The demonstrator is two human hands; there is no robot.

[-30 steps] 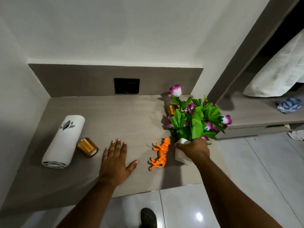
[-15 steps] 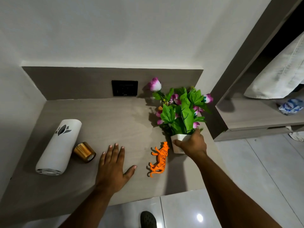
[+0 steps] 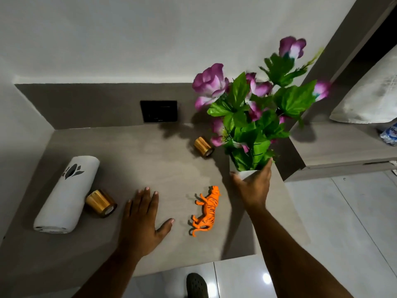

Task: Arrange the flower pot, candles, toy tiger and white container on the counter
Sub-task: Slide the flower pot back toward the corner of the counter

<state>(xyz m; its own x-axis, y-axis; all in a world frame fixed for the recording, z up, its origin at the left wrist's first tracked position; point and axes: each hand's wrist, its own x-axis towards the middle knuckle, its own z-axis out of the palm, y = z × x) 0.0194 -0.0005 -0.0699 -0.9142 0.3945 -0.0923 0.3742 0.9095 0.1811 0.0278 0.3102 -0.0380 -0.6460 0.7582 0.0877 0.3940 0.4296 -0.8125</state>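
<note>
Two hands are in view. Your right hand [image 3: 254, 186] wraps its grip around the white flower pot [image 3: 242, 172], holding it near the right edge of the surface [image 3: 150, 160] with the purple blooms tilted up and right. Your left hand [image 3: 142, 218] lies flat, palm down, fingers spread, holding nothing. The orange toy tiger [image 3: 205, 209] lies on its side between both hands. One gold candle [image 3: 203, 146] lies left of the pot. A second gold candle [image 3: 101, 203] lies touching the white container [image 3: 67, 194], itself on its side at left.
</note>
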